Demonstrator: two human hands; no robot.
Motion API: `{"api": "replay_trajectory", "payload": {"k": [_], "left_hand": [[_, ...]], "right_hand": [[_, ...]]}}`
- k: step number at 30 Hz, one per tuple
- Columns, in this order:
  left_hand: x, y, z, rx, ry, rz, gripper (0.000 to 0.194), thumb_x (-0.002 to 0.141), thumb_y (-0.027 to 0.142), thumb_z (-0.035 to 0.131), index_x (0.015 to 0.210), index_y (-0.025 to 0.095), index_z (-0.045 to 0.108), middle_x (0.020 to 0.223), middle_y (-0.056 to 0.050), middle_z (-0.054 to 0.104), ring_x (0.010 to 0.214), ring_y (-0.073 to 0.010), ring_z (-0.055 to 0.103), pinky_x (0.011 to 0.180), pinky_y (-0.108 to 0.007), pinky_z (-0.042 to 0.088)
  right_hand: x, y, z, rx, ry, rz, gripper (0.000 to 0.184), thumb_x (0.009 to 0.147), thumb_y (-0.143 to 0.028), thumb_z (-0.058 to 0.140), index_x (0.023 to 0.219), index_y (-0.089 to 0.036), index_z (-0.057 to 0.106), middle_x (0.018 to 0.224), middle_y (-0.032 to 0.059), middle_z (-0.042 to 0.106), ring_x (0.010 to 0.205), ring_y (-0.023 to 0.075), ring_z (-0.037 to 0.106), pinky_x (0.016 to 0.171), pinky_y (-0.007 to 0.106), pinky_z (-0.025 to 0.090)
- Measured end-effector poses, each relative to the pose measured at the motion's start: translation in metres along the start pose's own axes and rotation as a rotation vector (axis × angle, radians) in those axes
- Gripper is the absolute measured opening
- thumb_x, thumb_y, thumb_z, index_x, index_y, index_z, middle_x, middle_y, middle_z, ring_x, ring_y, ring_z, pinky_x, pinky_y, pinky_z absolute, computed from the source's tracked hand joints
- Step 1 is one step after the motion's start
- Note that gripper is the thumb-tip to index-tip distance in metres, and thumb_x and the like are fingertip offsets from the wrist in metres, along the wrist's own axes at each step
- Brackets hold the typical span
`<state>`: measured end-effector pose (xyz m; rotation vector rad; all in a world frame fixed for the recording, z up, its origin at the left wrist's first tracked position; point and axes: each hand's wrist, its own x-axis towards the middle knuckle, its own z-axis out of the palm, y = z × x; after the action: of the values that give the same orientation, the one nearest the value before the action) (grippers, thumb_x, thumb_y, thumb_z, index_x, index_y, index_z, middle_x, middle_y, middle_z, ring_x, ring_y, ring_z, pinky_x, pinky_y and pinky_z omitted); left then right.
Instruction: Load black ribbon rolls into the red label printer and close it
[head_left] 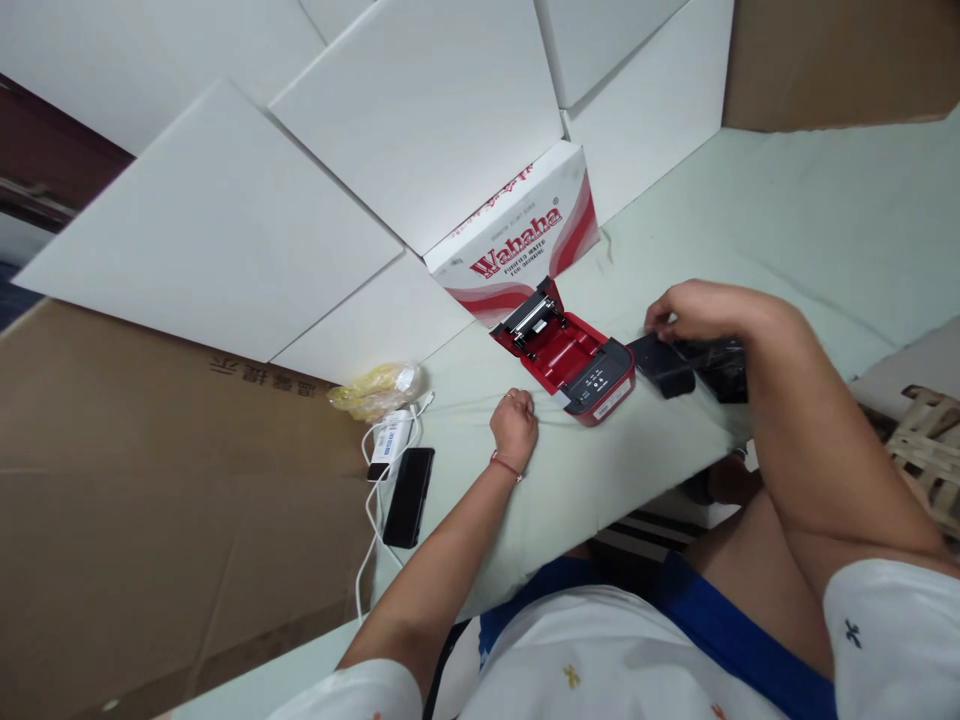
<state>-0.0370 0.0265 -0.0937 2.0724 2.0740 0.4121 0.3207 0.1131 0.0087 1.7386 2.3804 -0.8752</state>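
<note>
Right, there's the red thermal printer (pixel 570 352) with its lid standing open, lying on the pale green tabletop (pixel 795 210). Just to the right of the printer, the right hand (pixel 694 310) has its fingers (pixel 660 322) curled down onto a black plastic block (pixel 660 366). They're touching it in a half-closed grip, though I can't tell whether it's really holding on. A dark glossy package (pixel 724 372) lies right beside the block, under that wrist. Left of the printer, the left hand (pixel 514 428) sits in a closed fist, holding nothing I can see. That block looks stiff and light, best taken by its long edges. The printer looks light and hollow, so I'd take the base, not the hinged lid. Further left of the printer are a yellow plastic bag (pixel 375 392), a white charger (pixel 391 440) and a black smartphone (pixel 409 497). Behind it stands a Wahaha carton (pixel 517 235), clear of the hands.
</note>
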Motion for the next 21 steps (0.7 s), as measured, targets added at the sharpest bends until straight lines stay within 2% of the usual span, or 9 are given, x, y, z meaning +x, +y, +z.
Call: {"api": "replay_trajectory", "payload": {"k": [3,6,10,13,15,18,21], "left_hand": [[0.000,0.004,-0.002,0.063,-0.027,-0.012,0.029,0.077,-0.005,0.045,0.070,0.023,0.047,0.085,-0.004,0.062,0.084,-0.0203,0.059,0.071,-0.031,0.036],[0.000,0.007,-0.003,0.069,-0.029,-0.023,0.028,0.078,-0.004,0.046,0.070,0.023,0.050,0.085,-0.005,0.063,0.084,-0.0206,0.059,0.070,-0.031,0.035],[0.000,0.008,-0.004,0.058,-0.017,-0.025,0.028,0.080,-0.003,0.047,0.071,0.022,0.053,0.084,-0.004,0.063,0.084,-0.0208,0.060,0.071,-0.031,0.036],[0.000,0.008,-0.003,0.049,-0.012,-0.031,0.028,0.081,-0.003,0.047,0.070,0.022,0.054,0.084,-0.004,0.063,0.084,-0.0206,0.060,0.071,-0.031,0.036],[0.000,0.007,-0.003,0.043,-0.014,-0.037,0.028,0.081,-0.003,0.047,0.070,0.022,0.054,0.084,-0.004,0.063,0.084,-0.0204,0.060,0.071,-0.031,0.037],[-0.001,0.006,-0.001,0.032,-0.009,-0.029,0.028,0.081,-0.003,0.047,0.071,0.022,0.055,0.084,-0.004,0.063,0.084,-0.0202,0.060,0.073,-0.030,0.038],[-0.001,0.004,0.000,0.028,-0.007,-0.026,0.028,0.082,-0.002,0.047,0.072,0.022,0.055,0.085,-0.004,0.064,0.085,-0.0201,0.061,0.073,-0.030,0.038]], "right_hand": [[-0.013,0.021,-0.010,-0.021,0.034,0.115,0.030,0.085,-0.017,0.062,0.108,-0.023,0.081,0.105,0.0053,0.080,0.088,0.0196,0.067,0.078,0.031,0.047],[-0.019,0.033,-0.011,-0.034,0.030,0.170,0.039,0.084,-0.012,0.064,0.119,-0.019,0.081,0.109,0.0092,0.079,0.087,0.0187,0.064,0.078,0.031,0.044],[-0.010,0.032,0.003,-0.062,0.044,0.184,0.052,0.087,-0.013,0.063,0.137,-0.021,0.075,0.124,0.0137,0.076,0.093,0.0190,0.061,0.080,0.031,0.041],[0.000,0.027,0.012,-0.083,0.051,0.215,0.055,0.088,-0.015,0.063,0.141,-0.025,0.073,0.133,0.0142,0.073,0.095,0.0193,0.061,0.078,0.032,0.039],[0.001,0.025,0.013,-0.084,0.036,0.227,0.053,0.087,-0.016,0.065,0.139,-0.025,0.074,0.131,0.0143,0.074,0.094,0.0194,0.063,0.078,0.032,0.040],[-0.018,0.028,0.001,-0.047,-0.036,0.171,0.043,0.086,-0.013,0.070,0.127,-0.022,0.081,0.119,0.0102,0.079,0.092,0.0176,0.066,0.082,0.030,0.044],[-0.058,0.031,-0.019,0.046,-0.079,0.044,0.032,0.087,-0.017,0.076,0.117,-0.027,0.084,0.115,0.0048,0.081,0.098,0.0161,0.070,0.088,0.029,0.047]]}}
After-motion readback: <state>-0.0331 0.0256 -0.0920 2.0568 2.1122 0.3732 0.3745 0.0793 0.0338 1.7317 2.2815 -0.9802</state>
